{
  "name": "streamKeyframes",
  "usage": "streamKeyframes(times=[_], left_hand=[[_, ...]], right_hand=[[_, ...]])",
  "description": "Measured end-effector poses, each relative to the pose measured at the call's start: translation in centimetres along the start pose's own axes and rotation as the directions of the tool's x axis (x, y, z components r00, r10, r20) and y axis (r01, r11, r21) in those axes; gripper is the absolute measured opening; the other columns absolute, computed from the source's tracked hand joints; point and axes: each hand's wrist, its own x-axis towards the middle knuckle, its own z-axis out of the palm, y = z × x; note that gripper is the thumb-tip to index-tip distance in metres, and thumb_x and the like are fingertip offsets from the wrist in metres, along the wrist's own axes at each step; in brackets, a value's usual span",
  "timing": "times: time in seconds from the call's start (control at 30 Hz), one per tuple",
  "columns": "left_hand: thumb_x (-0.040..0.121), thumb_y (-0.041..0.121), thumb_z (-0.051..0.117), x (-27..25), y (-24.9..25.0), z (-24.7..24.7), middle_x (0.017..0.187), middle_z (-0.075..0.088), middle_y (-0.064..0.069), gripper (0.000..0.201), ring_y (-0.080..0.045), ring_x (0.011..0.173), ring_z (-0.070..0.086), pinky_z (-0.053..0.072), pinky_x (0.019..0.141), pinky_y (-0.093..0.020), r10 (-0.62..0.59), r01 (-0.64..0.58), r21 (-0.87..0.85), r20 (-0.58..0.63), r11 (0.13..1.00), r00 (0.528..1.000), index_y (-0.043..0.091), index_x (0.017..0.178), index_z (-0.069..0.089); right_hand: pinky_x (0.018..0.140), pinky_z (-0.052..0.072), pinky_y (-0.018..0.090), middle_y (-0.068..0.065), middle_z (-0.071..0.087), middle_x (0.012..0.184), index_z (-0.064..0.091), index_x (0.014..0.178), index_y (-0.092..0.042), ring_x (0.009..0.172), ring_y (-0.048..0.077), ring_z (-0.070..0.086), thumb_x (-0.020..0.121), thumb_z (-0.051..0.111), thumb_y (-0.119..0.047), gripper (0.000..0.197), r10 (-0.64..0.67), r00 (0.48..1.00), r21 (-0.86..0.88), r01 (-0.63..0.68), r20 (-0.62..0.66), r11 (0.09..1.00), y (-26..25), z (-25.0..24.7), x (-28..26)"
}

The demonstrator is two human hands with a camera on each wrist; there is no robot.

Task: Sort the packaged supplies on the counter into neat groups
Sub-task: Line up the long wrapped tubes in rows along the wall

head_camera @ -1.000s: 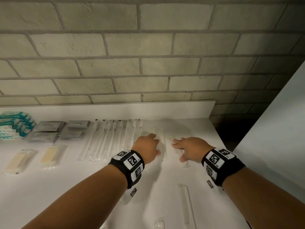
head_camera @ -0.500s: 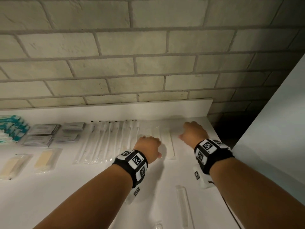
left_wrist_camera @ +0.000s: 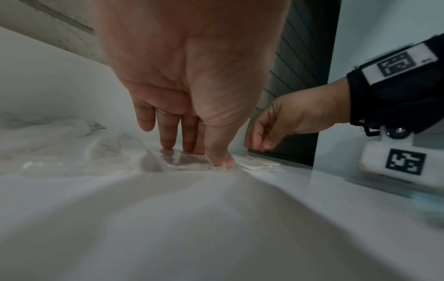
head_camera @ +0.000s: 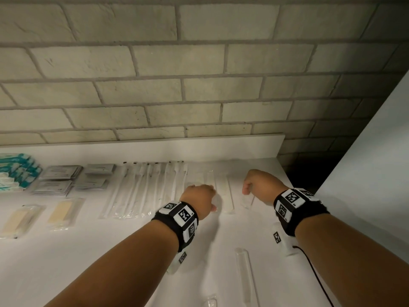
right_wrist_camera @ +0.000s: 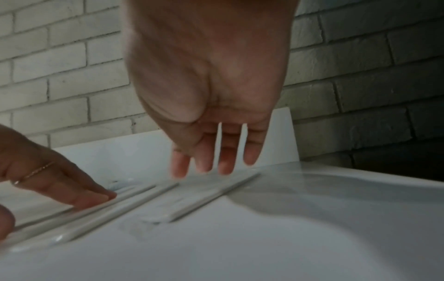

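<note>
The left hand (head_camera: 200,197) presses straight fingers (left_wrist_camera: 168,140) on a clear pack (left_wrist_camera: 185,161) at 12 o'clock on the tabletop (head_camera: 110,251). The right hand (head_camera: 261,185) hangs just over a flat pack (right_wrist_camera: 204,197), fingers (right_wrist_camera: 225,161) loose, holding nothing. Slide the packs slowly, side by side, edges even.

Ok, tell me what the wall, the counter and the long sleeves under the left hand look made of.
Wall: painted brick or brick veneer, matte, rough faces, recessed mortar lines.
Counter: smooth white, faint sheen; laminate or solid surface, can't tell.
Long sleeves: clear glossy plastic film, glinting, white sticks showing through.
</note>
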Motion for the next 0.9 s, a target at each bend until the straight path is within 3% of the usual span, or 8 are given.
streamKeyframes(times=[0.07,0.2,0.27,0.33,0.43,0.5,0.67,0.9], left_hand=[[0.095,0.038,0.052,0.0,0.1,0.0,0.142,0.046,-0.006,0.051,-0.025,0.121,0.052,0.034,0.108,-0.038,0.006,-0.006,0.012,0.0,1.0,1.0,0.01,0.137,0.044],[0.099,0.038,0.042,-0.5,1.0,0.1,0.159,0.02,-0.006,0.058,-0.023,0.14,0.032,0.018,0.118,-0.04,0.037,-0.032,0.062,-0.096,0.998,0.995,0.012,0.15,0.027],[0.099,0.041,0.041,-0.5,2.2,0.0,0.157,0.025,-0.005,0.058,-0.023,0.142,0.028,0.016,0.119,-0.041,0.081,-0.071,0.077,-0.129,0.995,0.988,0.012,0.149,0.03],[0.097,0.043,0.044,-0.3,3.4,0.1,0.152,0.034,-0.004,0.058,-0.024,0.141,0.029,0.016,0.118,-0.042,0.115,-0.107,0.088,-0.093,0.99,0.989,0.013,0.145,0.036],[0.095,0.043,0.048,0.3,4.1,-0.1,0.151,0.036,-0.003,0.059,-0.024,0.141,0.028,0.016,0.118,-0.042,0.092,-0.088,0.071,-0.054,0.994,0.994,0.014,0.144,0.038],[0.095,0.043,0.049,0.7,4.0,-0.3,0.152,0.036,-0.002,0.059,-0.024,0.142,0.027,0.015,0.117,-0.041,0.08,-0.077,0.069,-0.048,0.995,0.996,0.014,0.145,0.037],[0.096,0.042,0.048,1.1,3.7,-0.3,0.152,0.035,0.0,0.058,-0.024,0.142,0.027,0.015,0.117,-0.042,0.072,-0.07,0.075,-0.025,0.995,0.997,0.016,0.145,0.036],[0.099,0.037,0.041,1.4,3.7,0.5,0.144,0.041,0.0,0.05,-0.024,0.136,0.033,0.021,0.114,-0.042,0.067,-0.064,0.073,-0.047,0.995,0.997,0.014,0.144,0.036]], right_hand=[[0.088,0.045,0.028,0.009,0.056,0.119,0.069,0.107,-0.007,0.106,0.028,0.056,0.089,0.053,-0.004,0.024,0.023,0.997,-0.048,-0.026,-0.071,0.999,0.9,0.0,0.2],[0.107,0.038,0.034,0.006,0.046,0.145,0.052,0.137,-0.013,0.129,0.026,0.046,0.088,0.065,-0.027,0.054,0.112,0.99,-0.214,-0.09,0.09,0.973,1.3,0.6,0.0],[0.112,0.032,0.032,0.002,0.034,0.154,0.042,0.145,-0.015,0.138,0.023,0.037,0.086,0.067,-0.035,0.066,0.052,0.992,-0.203,-0.028,0.113,0.979,1.0,1.0,-0.3],[0.115,0.027,0.031,-0.003,0.025,0.158,0.037,0.148,-0.016,0.142,0.018,0.032,0.086,0.066,-0.039,0.072,-0.009,0.992,-0.107,0.022,0.123,0.994,0.6,1.3,-0.5],[0.11,0.035,0.031,-0.003,0.043,0.15,0.041,0.145,-0.017,0.132,0.014,0.046,0.085,0.068,-0.042,0.07,-0.018,0.992,0.029,0.015,0.127,0.999,0.1,1.4,-0.1],[0.104,0.04,0.03,0.001,0.048,0.145,0.048,0.137,-0.017,0.125,0.019,0.051,0.083,0.072,-0.036,0.062,0.0,0.997,0.023,-0.002,0.08,1.0,0.2,1.6,0.2],[0.105,0.04,0.033,0.007,0.047,0.144,0.034,0.146,-0.015,0.128,0.026,0.049,0.084,0.072,-0.032,0.075,0.041,0.993,-0.072,-0.034,0.109,0.997,-0.2,1.6,0.8],[0.116,0.025,0.038,0.004,0.012,0.162,0.018,0.153,-0.013,0.145,0.024,0.024,0.095,0.058,-0.026,0.072,-0.049,0.976,-0.198,0.092,0.21,0.976,-0.9,0.8,1.1]])
